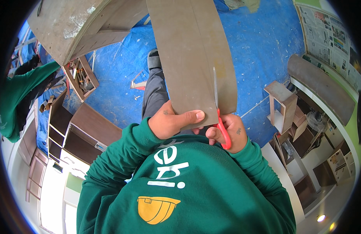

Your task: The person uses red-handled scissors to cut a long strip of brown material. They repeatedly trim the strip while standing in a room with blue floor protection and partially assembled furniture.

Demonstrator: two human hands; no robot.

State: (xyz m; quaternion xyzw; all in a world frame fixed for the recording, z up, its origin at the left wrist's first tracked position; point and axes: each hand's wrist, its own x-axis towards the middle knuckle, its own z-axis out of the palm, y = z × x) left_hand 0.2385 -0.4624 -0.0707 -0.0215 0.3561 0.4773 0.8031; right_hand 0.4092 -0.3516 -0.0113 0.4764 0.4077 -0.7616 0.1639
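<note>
While the left hand (170, 123) pinches the brown sheet (192, 54), the right hand (229, 132) grips red scissors (219, 113) pointing away along its length.

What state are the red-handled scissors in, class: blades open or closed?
Cannot tell: the scissors show one thin blade line over the brown sheet, held in the right hand.

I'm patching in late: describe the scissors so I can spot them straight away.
Start at the long brown laminate sheet stretching up the middle over the blue tarpaulin floor. At its near edge the left hand pinches it; just right, the right hand grips the red-handled scissors. Their thin grey blades run up the sheet, and the handles are the only bright red thing there.
</note>
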